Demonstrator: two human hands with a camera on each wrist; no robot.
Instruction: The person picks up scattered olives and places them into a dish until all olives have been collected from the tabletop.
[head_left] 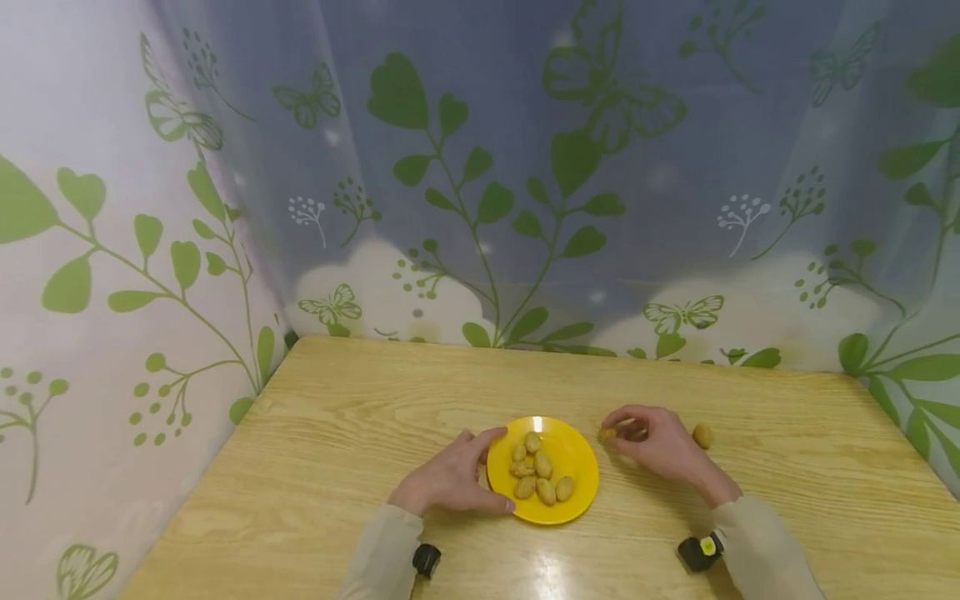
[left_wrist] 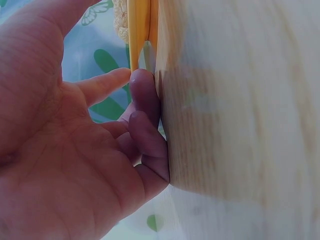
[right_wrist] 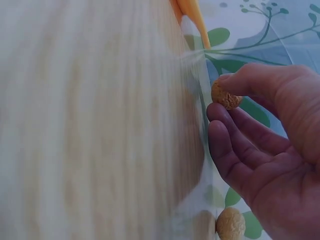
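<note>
A round yellow plate (head_left: 581, 475) lies on the table, with several walnuts (head_left: 543, 464) gathered in its left and middle part. My left hand (head_left: 453, 477) holds the plate's left side, its thumb at the near rim and forefinger at the far rim. In the left wrist view the other fingers of the left hand (left_wrist: 85, 135) are bent beside the plate's edge, near the tabletop. To the right of the plate, my right hand (head_left: 660, 446) pinches one wrinkled walnut (right_wrist: 226, 96) between thumb and fingertips. Another walnut (head_left: 702, 435) lies on the table behind the right wrist.
The wood-grain table (head_left: 337, 408) reaches back to a hanging cloth (head_left: 480, 250) printed with green leaves and butterflies. More of this cloth hangs along the left and right sides. A dark wrist device (head_left: 699, 552) sits on the right wrist, another (head_left: 427, 560) on the left.
</note>
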